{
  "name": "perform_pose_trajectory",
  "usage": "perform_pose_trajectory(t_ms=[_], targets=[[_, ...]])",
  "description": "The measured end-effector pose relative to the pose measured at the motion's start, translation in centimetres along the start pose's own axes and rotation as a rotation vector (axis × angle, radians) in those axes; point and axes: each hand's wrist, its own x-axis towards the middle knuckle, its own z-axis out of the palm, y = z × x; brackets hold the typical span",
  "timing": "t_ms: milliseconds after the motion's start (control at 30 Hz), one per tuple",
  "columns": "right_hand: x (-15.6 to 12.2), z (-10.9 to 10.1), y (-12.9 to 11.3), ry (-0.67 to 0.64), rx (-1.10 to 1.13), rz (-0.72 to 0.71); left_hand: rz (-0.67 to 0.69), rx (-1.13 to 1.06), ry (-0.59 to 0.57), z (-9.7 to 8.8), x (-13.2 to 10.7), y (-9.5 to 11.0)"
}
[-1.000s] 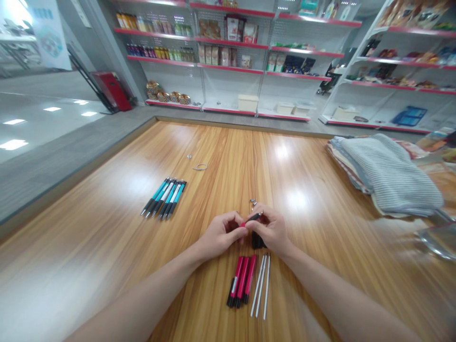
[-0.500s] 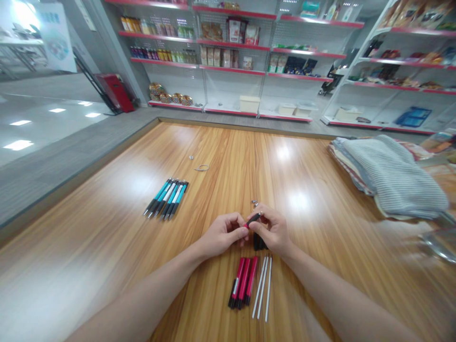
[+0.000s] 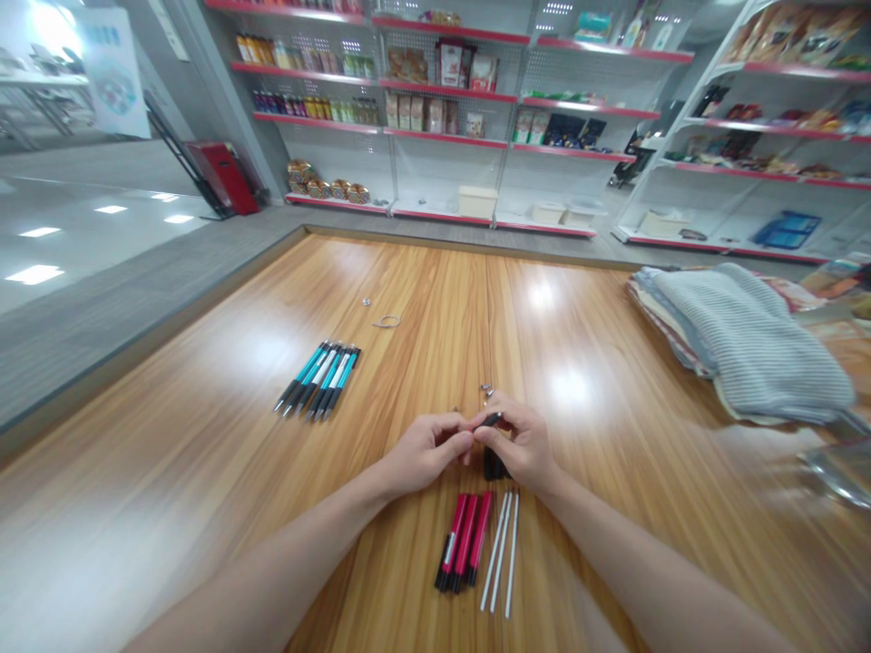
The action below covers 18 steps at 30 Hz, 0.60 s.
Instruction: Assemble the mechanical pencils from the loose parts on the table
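Observation:
My left hand [image 3: 435, 451] and my right hand [image 3: 523, 442] meet above the table, both closed on one pen [image 3: 488, 420]. Its black grip end points right from the right fingertips, and the rest is mostly covered by the left fingers. Partly hidden under the right hand lie black grip pieces [image 3: 495, 464]. Nearer to me are three pink pen barrels [image 3: 466, 540] with black ends, side by side. Thin white refills [image 3: 500, 553] lie just right of them. Small metal parts [image 3: 486, 390] are just beyond the right hand.
Several blue-and-black pens [image 3: 319, 381] lie in a row at left on the wooden table [image 3: 204, 490]. Farther back are a thin ring-shaped loop [image 3: 386, 321] and a tiny metal piece [image 3: 366, 301]. Folded cloths [image 3: 748, 345] are stacked at right. Stocked shelves [image 3: 442, 136] stand behind.
The pen's black end has tipped a little lower and lies flatter. Its pink part, visible before between the fingers, is now mostly covered. Both hands stay in nearly the same place.

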Motion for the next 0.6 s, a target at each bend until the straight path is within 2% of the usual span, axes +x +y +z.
perform_pose_trajectory(t_ms=[300,367,500,533,600], targets=[[0.0,0.4,0.4,0.036,-0.085,-0.004,0.155,0.354,0.198,0.4,-0.4,-0.1],[0.0,0.4,0.4,0.06,-0.126,-0.009,0.178,0.375,0.286,0.5,-0.5,-0.3],[0.1,0.2,0.5,0.153,-0.236,0.017,0.08,0.354,0.592,0.0,-0.1,-0.7],[0.1,0.2,0.6,0.174,-0.26,0.038,0.041,0.387,0.639,-0.2,0.1,-0.8],[0.2,0.2,0.8,0.202,-0.29,0.079,-0.014,0.516,0.653,-0.4,0.4,-1.0]])
